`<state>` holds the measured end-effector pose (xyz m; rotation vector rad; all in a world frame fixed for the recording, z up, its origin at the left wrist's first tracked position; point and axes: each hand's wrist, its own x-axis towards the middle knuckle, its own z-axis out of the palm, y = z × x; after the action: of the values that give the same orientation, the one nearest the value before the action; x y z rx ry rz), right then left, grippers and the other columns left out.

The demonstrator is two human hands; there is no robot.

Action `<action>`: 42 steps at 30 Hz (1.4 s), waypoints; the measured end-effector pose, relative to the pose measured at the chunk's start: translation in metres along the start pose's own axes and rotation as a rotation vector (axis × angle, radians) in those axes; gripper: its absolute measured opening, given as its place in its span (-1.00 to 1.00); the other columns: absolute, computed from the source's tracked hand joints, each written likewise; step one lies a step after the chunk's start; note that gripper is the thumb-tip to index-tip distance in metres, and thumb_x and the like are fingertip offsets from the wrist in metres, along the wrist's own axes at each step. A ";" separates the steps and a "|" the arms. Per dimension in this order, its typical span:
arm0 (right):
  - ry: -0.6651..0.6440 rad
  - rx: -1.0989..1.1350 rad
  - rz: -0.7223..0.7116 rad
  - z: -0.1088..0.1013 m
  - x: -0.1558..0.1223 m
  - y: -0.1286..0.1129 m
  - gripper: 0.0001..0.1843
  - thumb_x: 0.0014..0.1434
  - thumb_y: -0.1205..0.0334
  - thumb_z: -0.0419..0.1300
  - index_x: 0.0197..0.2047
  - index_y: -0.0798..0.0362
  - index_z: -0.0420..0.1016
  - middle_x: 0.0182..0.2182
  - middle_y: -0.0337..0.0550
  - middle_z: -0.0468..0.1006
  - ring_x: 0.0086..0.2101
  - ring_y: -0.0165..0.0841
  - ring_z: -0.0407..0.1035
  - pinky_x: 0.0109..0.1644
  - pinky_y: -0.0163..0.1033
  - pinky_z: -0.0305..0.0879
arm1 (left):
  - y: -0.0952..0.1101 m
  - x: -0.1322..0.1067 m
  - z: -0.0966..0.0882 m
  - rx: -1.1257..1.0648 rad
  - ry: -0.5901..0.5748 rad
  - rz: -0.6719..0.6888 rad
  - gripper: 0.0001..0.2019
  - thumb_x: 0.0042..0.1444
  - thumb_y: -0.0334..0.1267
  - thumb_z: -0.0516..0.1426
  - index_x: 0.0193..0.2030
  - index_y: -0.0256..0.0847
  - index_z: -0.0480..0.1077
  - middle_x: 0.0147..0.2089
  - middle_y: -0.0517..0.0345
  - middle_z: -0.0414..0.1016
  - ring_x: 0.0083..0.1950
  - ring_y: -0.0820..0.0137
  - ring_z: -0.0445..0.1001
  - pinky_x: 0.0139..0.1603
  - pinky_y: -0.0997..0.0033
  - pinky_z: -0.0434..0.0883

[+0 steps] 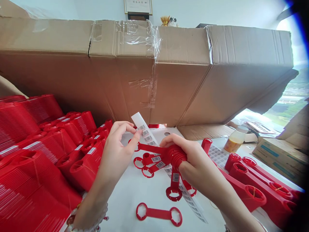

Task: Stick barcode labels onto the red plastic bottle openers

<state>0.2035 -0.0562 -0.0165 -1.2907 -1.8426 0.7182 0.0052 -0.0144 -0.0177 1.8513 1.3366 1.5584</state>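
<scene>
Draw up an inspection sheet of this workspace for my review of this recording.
Surface: white table top, with red parts and labels lying on it.
Job's things: the right hand holds the ribbed barrel of a red plastic strap; the left hand has its thumb at the strap's ring end, grip unclear. A barcode label strip runs beneath the strap.
Clutter: red plastic stacks, more red parts, a loose red strap, a bottle of yellow liquid, a printed carton.
Grippers: none; two bare hands.
Cables: nothing seen.
Surroundings: taped cardboard boxes, a framed document, a window.
</scene>
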 end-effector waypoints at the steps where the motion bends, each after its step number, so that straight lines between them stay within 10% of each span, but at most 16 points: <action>1: 0.008 0.003 -0.005 0.000 0.000 0.001 -0.59 0.05 0.57 -0.03 -0.18 -0.04 0.46 -0.42 -0.34 0.54 -0.46 -0.39 0.28 -0.45 -0.31 0.15 | 0.002 -0.001 0.000 0.007 0.010 0.013 -0.76 0.27 -0.08 0.22 -0.37 -0.11 0.39 0.02 0.19 0.40 0.11 0.28 0.45 -0.05 0.36 0.37; 7: 0.092 0.115 0.016 -0.013 0.010 0.015 -0.69 0.14 0.49 0.00 -0.20 -0.01 0.48 -0.34 -0.26 0.57 -0.39 -0.37 0.35 -0.40 -0.30 0.22 | 0.019 -0.016 -0.014 0.059 0.050 0.070 -0.81 0.28 -0.04 0.22 -0.32 -0.03 0.46 0.07 0.29 0.39 0.20 0.30 0.39 0.09 0.36 0.29; 18: -0.109 0.359 0.072 -0.037 0.007 0.013 -0.80 0.19 0.45 0.13 -0.22 0.03 0.54 -0.41 -0.28 0.48 -0.50 -0.49 0.29 -0.49 -0.38 0.15 | 0.020 -0.019 -0.006 0.137 -0.299 0.020 -0.75 0.20 0.10 0.20 -0.38 0.08 0.57 0.14 0.23 0.37 0.19 0.13 0.40 0.23 -0.07 0.31; 42: -0.144 0.375 -0.032 -0.030 0.009 0.016 -0.58 -0.02 0.60 -0.02 -0.23 0.03 0.52 -0.37 -0.30 0.57 -0.40 -0.46 0.38 -0.42 -0.40 0.24 | 0.009 -0.015 -0.003 0.230 -0.241 0.022 -0.82 0.11 0.13 0.24 -0.39 0.25 0.63 0.11 0.29 0.48 0.20 0.01 0.41 0.21 -0.24 0.30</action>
<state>0.2351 -0.0419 -0.0098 -0.9851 -1.7297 1.1032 0.0070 -0.0323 -0.0177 2.1190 1.4338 1.1854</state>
